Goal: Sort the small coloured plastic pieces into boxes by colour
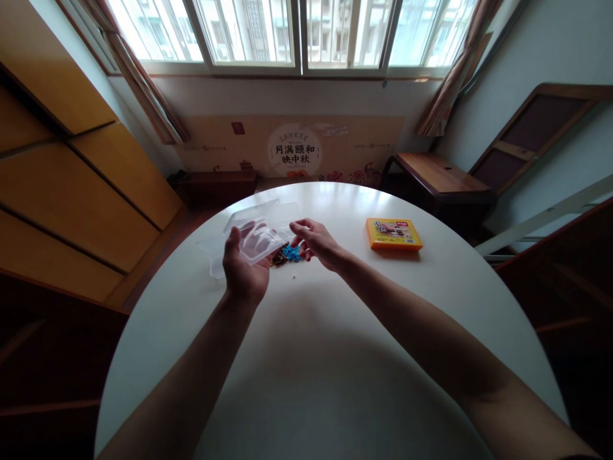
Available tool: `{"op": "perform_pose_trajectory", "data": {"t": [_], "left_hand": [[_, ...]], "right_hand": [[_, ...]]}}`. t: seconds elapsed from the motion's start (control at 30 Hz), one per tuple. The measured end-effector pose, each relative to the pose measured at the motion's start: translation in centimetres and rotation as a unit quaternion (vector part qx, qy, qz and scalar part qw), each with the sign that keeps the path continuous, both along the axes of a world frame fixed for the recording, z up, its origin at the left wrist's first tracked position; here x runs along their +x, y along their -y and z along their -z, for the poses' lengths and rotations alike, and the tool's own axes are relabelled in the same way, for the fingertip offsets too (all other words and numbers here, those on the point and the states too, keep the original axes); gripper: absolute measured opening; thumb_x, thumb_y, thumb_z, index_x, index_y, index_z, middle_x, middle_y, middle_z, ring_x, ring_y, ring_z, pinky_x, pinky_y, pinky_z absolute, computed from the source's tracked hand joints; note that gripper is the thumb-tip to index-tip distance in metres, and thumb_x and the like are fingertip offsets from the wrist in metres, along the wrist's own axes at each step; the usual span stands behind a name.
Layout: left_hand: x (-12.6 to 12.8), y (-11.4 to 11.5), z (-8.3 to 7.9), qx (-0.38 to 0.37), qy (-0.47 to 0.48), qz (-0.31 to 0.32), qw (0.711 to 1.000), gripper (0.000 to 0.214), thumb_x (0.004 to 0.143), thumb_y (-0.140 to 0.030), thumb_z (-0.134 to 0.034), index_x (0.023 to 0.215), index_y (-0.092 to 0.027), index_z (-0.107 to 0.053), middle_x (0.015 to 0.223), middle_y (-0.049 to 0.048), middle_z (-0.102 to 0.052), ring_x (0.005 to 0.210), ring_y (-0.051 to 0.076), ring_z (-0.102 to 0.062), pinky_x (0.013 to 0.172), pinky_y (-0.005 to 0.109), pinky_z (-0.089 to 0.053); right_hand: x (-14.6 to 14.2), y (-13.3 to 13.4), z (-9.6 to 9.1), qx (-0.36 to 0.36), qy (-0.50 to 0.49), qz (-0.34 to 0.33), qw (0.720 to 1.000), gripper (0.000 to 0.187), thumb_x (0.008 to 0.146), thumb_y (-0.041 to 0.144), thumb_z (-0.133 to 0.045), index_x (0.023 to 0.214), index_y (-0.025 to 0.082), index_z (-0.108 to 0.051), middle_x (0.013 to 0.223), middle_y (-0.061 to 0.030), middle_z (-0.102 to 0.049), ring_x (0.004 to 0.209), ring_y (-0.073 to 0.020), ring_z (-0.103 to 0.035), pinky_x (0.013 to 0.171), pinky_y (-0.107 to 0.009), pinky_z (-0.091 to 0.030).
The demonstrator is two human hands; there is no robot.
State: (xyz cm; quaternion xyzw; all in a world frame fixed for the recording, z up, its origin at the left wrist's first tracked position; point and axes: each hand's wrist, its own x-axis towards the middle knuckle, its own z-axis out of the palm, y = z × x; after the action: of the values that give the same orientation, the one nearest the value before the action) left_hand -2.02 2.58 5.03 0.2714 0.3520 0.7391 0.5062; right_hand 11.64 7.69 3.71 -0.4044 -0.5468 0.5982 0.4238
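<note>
Shows yellow-brown panelled cabinet (119,185) at far left. On round white table (306,364), shows clear plastic piece (213,263) lying just left of left hand (246,271). Grasps clear rectangular plastic box (262,243) in left hand, thumb over near left edge, box tilted above tabletop. Just beyond and right of box, shows small dark-brown pieces (279,258) beside small bright-blue pieces (291,253), loosely heaped on table. Holds right hand (316,243) at box's right end, fingers bent; cannot tell if gripping. Well apart rightward, shows orange-yellow rectangular printed pack (394,234) lying flat.
</note>
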Motion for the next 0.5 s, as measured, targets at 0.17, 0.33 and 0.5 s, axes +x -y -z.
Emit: {"op": "perform_pose_trajectory", "data": {"t": [0.17, 0.33, 0.5], "left_hand": [[1.0, 0.1, 0.8, -0.029, -0.045, 0.066, 0.996, 0.043, 0.064, -0.046, -0.073, 0.094, -0.019, -0.058, 0.100, 0.0081, -0.064, 0.094, 0.025, -0.062, 0.079, 0.038, -0.050], [0.7, 0.2, 0.7, -0.068, -0.057, 0.001, 0.996, 0.038, 0.062, -0.033, -0.073, 0.095, -0.021, -0.056, 0.099, 0.0041, -0.061, 0.086, 0.019, -0.060, 0.071, 0.030, -0.046], [0.7, 0.2, 0.8, -0.067, -0.069, -0.008, 0.995, 0.034, 0.064, -0.029, -0.069, 0.094, -0.020, -0.056, 0.098, 0.0042, -0.061, 0.081, 0.017, -0.061, 0.069, 0.030, -0.045]], "right_hand": [[-0.3, 0.0, 0.6, 0.002, 0.005, 0.035, 0.999, 0.009, 0.083, 0.017, -0.059, 0.090, 0.017, -0.054, 0.055, 0.0067, -0.055, 0.035, -0.0064, -0.046, 0.032, -0.015, -0.034], [2.6, -3.3, 1.4, -0.001, 0.193, 0.233, 0.953, 0.019, 0.088, 0.018, -0.048, 0.106, 0.018, -0.051, 0.078, -0.0013, -0.064, 0.049, -0.0089, -0.058, 0.044, -0.019, -0.045], [5.4, -5.4, 2.0, -0.005, 0.304, 0.297, 0.905, 0.029, 0.088, 0.025, -0.051, 0.115, 0.017, -0.050, 0.102, -0.0140, -0.066, 0.085, -0.0233, -0.067, 0.074, -0.036, -0.052]]}}
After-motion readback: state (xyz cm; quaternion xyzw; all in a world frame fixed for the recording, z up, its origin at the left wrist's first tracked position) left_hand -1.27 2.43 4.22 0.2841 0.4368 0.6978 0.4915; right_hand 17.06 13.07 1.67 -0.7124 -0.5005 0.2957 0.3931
